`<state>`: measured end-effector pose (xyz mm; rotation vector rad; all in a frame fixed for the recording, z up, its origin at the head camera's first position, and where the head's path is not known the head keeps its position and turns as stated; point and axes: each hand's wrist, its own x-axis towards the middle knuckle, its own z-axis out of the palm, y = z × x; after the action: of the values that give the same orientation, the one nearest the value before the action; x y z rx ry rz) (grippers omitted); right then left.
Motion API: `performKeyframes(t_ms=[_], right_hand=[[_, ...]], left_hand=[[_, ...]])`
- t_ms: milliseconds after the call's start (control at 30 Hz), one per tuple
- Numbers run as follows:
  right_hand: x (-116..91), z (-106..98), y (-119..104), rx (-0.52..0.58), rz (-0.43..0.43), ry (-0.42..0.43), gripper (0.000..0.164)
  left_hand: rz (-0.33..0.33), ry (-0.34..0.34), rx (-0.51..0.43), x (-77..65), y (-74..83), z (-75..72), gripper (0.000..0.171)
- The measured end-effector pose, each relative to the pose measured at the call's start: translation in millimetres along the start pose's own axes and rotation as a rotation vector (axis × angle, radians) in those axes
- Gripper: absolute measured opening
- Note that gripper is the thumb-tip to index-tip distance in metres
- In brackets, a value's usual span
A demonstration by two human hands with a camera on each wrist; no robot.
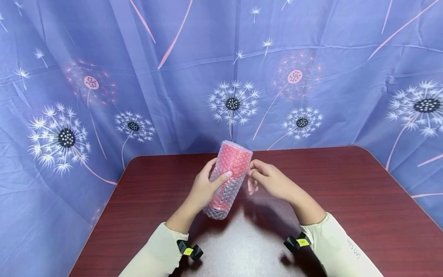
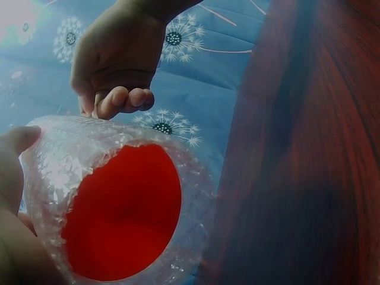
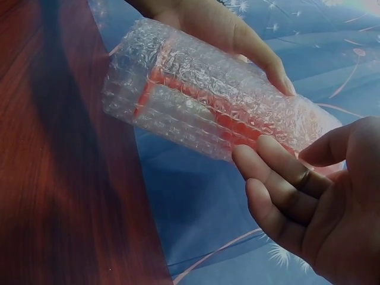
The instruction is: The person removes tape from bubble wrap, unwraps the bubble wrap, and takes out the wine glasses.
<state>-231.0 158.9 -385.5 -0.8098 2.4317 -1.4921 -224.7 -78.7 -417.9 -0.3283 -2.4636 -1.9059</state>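
A red cylinder [image 2: 127, 214] is rolled in clear bubble wrap [image 1: 237, 184], tilted and held above the table. Its flat red end shows in the left wrist view, with the wrap reaching past it. My left hand [image 1: 204, 188] grips the roll from the left, thumb across its front; the fingers behind are mostly hidden. At the roll's upper right side, my right hand [image 1: 268, 177] pinches the edge of the bubble wrap between thumb and index finger. Its other fingers [image 3: 273, 202] are loosely bent beside the roll, as the right wrist view shows.
Beneath the hands lies a dark red wood-grain table [image 1: 155, 184] with rounded far corners. A blue curtain [image 1: 194, 92] with dandelion prints hangs behind and beside it. Both sleeves carry a black wrist camera [image 1: 197, 252] with a yellow label.
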Motion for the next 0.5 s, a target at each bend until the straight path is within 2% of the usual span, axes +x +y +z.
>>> performKeyframes(t_ms=[500], right_hand=[[-0.1,-1.6,2.9,0.117,-0.006,-0.097,0.02]], left_hand=[[0.029,0.029,0.036,0.5,-0.9,-0.7,0.071]])
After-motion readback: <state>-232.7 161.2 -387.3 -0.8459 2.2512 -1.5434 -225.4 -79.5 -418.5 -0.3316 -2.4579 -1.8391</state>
